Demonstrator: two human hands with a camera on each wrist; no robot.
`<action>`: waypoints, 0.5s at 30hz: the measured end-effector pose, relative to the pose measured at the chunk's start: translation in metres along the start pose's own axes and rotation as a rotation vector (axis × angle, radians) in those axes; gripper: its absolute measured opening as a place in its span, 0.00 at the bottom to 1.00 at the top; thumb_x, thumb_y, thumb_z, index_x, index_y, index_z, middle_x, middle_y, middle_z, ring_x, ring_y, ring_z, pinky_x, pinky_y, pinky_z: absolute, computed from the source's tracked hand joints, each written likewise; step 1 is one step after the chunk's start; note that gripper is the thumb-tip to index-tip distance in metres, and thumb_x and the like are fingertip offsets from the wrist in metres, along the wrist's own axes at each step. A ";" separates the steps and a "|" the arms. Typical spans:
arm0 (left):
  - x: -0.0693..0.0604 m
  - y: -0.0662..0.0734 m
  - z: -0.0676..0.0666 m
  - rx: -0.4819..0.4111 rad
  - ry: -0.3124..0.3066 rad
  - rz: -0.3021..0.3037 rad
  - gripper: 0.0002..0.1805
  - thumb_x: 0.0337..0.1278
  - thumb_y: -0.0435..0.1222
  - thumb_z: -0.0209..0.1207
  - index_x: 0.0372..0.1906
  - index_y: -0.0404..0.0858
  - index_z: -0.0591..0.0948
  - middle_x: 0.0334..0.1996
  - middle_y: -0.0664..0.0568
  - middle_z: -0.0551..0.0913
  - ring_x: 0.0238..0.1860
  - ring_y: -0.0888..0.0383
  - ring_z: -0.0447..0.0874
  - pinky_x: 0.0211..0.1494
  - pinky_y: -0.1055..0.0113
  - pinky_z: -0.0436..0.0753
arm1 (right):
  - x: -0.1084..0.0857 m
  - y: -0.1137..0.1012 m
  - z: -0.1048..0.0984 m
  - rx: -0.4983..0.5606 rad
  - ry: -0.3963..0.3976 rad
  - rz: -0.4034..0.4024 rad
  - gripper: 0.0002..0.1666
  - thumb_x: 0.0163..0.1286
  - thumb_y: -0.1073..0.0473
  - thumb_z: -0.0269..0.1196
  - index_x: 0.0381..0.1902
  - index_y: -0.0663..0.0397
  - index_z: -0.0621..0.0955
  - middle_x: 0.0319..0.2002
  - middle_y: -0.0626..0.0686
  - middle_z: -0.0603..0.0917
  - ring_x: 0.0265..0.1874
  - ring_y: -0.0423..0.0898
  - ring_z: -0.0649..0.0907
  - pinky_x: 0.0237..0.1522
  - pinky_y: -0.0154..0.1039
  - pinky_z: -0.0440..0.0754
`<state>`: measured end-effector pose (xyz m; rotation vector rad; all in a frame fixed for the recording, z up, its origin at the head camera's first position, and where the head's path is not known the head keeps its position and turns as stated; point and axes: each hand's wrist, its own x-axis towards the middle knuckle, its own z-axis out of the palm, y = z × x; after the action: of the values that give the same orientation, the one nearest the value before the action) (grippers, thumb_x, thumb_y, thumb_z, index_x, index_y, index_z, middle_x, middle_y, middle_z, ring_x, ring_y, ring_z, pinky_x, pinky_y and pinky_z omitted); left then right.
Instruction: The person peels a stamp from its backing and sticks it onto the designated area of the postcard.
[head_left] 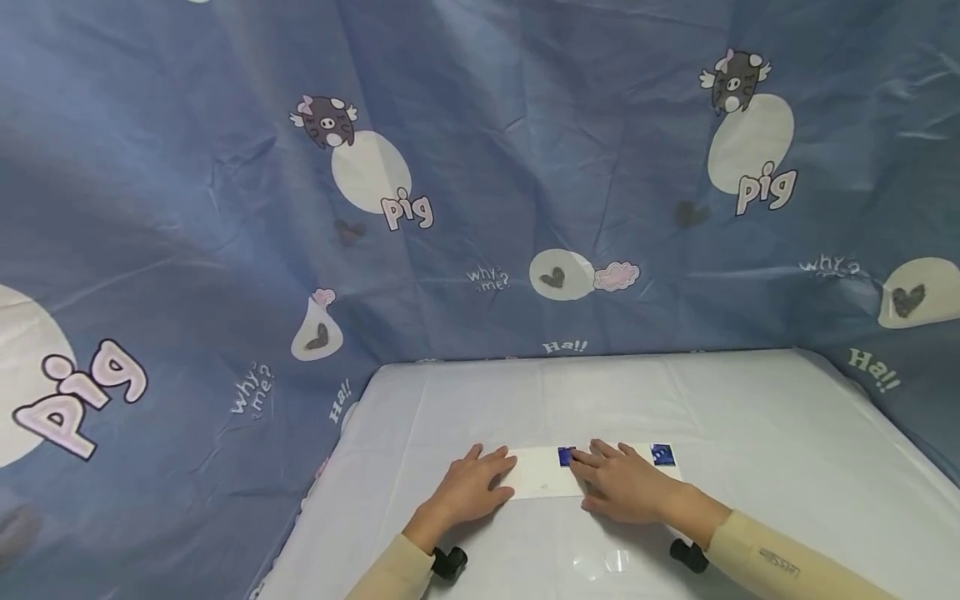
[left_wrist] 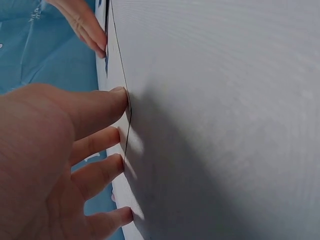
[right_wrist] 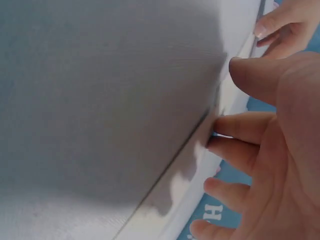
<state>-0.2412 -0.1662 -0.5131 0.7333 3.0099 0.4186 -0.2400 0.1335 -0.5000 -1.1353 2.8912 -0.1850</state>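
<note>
A flat white paper strip (head_left: 536, 479), perhaps two pieces of paper side by side, lies across the white surface. It carries a blue printed square (head_left: 566, 456) near its middle and another blue square (head_left: 663, 454) toward its right end. My left hand (head_left: 467, 490) touches the strip's left end with spread fingertips and thumb. Over the middle-right part rests my right hand (head_left: 628, 483), its fingers extended beside the first blue square and covering any join there. In the left wrist view, the left thumb and fingertips (left_wrist: 126, 215) meet the paper's edge. Neither hand grips anything.
Two small clear shiny pieces (head_left: 617, 561) lie on the white-covered table (head_left: 480, 392) nearer to me. A blue curtain (head_left: 465, 183) with pig prints hangs behind and at the sides. Black wrist-worn devices (head_left: 450, 564) sit beneath both wrists.
</note>
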 end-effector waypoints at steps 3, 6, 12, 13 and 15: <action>-0.002 0.000 0.001 0.000 -0.002 0.000 0.28 0.65 0.49 0.63 0.68 0.47 0.78 0.70 0.49 0.72 0.71 0.33 0.63 0.62 0.35 0.70 | -0.004 -0.001 0.001 -0.007 0.022 -0.015 0.33 0.70 0.41 0.64 0.67 0.50 0.77 0.68 0.53 0.75 0.70 0.65 0.67 0.60 0.73 0.67; -0.004 -0.002 0.002 0.005 0.004 0.003 0.28 0.65 0.49 0.63 0.68 0.47 0.78 0.70 0.49 0.72 0.70 0.32 0.64 0.62 0.35 0.71 | -0.004 -0.002 0.001 -0.041 0.052 -0.044 0.30 0.70 0.42 0.64 0.64 0.48 0.78 0.66 0.52 0.77 0.69 0.65 0.69 0.59 0.72 0.68; -0.006 -0.004 0.001 0.004 0.013 -0.005 0.28 0.65 0.48 0.62 0.68 0.46 0.77 0.70 0.48 0.72 0.70 0.31 0.63 0.62 0.35 0.70 | -0.001 -0.006 0.002 -0.074 0.110 -0.095 0.27 0.68 0.47 0.68 0.61 0.50 0.79 0.64 0.55 0.79 0.65 0.66 0.73 0.56 0.72 0.71; -0.006 -0.004 0.001 0.000 0.013 -0.009 0.28 0.65 0.48 0.63 0.68 0.46 0.77 0.70 0.48 0.72 0.70 0.31 0.63 0.62 0.34 0.70 | -0.001 -0.006 0.003 -0.072 0.114 -0.098 0.26 0.67 0.48 0.68 0.61 0.50 0.79 0.63 0.55 0.79 0.65 0.66 0.73 0.56 0.72 0.71; -0.007 -0.005 0.002 -0.006 0.013 -0.015 0.28 0.65 0.47 0.62 0.68 0.45 0.77 0.70 0.48 0.72 0.70 0.31 0.63 0.63 0.34 0.69 | 0.000 -0.006 0.004 -0.064 0.114 -0.096 0.26 0.67 0.48 0.68 0.61 0.50 0.79 0.63 0.55 0.79 0.65 0.66 0.73 0.56 0.71 0.72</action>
<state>-0.2371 -0.1727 -0.5163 0.7097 3.0225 0.4334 -0.2352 0.1285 -0.5033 -1.3173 2.9621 -0.1662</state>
